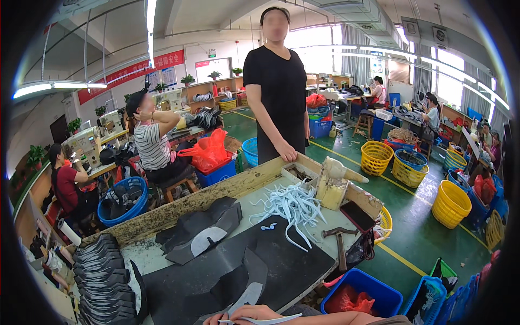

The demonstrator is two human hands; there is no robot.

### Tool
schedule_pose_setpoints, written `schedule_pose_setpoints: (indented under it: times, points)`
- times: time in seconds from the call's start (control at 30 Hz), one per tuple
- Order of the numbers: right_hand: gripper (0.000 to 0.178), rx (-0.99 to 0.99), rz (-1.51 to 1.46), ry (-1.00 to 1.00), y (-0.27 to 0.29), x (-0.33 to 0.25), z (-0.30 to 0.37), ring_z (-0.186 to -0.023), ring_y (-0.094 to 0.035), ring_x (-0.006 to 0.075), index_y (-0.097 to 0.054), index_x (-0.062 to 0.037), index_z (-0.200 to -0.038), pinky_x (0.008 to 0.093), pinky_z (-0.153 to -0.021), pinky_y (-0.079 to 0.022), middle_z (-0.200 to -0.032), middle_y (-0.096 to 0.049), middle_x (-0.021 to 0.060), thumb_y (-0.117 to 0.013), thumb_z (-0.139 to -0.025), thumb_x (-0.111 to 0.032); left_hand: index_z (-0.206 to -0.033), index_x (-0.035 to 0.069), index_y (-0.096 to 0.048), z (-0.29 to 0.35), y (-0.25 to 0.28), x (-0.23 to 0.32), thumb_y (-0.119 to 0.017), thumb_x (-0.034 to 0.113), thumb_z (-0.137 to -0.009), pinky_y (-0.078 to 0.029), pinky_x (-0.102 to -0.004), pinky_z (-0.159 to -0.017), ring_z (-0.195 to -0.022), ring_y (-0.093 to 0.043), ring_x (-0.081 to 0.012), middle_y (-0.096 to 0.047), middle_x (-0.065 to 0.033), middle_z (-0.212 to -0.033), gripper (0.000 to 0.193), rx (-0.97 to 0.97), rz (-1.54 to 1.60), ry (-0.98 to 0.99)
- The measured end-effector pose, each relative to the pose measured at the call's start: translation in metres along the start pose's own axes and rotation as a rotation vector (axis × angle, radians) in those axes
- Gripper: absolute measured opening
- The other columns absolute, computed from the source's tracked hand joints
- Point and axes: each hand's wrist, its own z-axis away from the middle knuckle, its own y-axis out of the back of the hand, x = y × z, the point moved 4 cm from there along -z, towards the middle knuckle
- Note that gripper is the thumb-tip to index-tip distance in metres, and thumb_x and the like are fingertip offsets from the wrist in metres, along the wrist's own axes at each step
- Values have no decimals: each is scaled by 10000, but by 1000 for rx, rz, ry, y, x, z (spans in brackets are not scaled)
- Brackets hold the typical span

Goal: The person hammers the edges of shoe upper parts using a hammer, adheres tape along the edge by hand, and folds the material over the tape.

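My right hand (255, 312) is at the lower edge, fingers closed on a pale blue strip (281, 319) whose end sticks out to the right. Beside it my left hand (214, 318) shows only its bunched fingers; what they pinch is cut off by the picture edge. Just beyond both hands a curved black cut piece (254, 271) with a grey patch rests on a black mat (179, 281). Another black piece with a grey patch (208, 238) lies farther off. A tangled heap of pale blue strips (292, 206) is spread on the table.
Overlapping black pieces (103, 281) are stacked at the left. A hammer (340, 244), a dark phone (357, 216) and a glue-crusted container (331, 184) line the right side. A wooden board (189, 200) borders the table's far side; a person in black (276, 97) touches its rim. Blue bin (363, 287) at lower right.
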Motion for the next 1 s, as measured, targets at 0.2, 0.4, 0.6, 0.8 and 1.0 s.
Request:
schedule_pose_setpoints:
  times: [0.2,0.4,0.6,0.8,1.0]
  points:
    - [153,-153,-125,-176,5,-6,-5,-1016,-640,252,-634,-23,-1059,325,-887,-492,-1049,-654,121,-596,-922,-79,-1158,114,-629,4,-3,-5,-628,69,-823,-434,-430,-902,-1021,-551,-304,-610,-69,-1140,338,-26,-28,34]
    - [149,-33,-59,-59,0,5,2,-885,-650,266,-659,-29,-989,338,-773,-514,-950,-661,114,-609,-903,-139,-1162,118,-629,7,-6,-6,-637,75,-812,-433,-433,-917,-1036,-548,-306,-606,-69,-1145,352,-18,-45,24]
    - [125,-69,-81,-10,-12,-14,-6,-833,-663,284,-685,-36,-926,350,-722,-521,-873,-681,128,-682,-847,-132,-1160,106,-624,5,-5,-6,-631,114,-814,-425,-434,-923,-1051,-549,-300,-608,-70,-1174,346,-34,9,38]
    - [210,-385,-276,123,-50,-61,-8,-847,-638,263,-681,-10,-915,364,-767,-490,-885,-676,128,-649,-886,-216,-1151,89,-624,2,-3,0,-615,147,-821,-408,-427,-935,-1065,-551,-286,-602,-62,-1194,335,-25,-6,-53]
    - [221,-567,-394,128,-79,-82,-5,-852,-626,269,-677,-11,-911,371,-765,-484,-891,-667,135,-636,-893,-227,-1152,108,-628,6,-11,-4,-596,115,-836,-409,-428,-927,-1049,-554,-294,-599,-60,-1188,317,-30,-83,8]
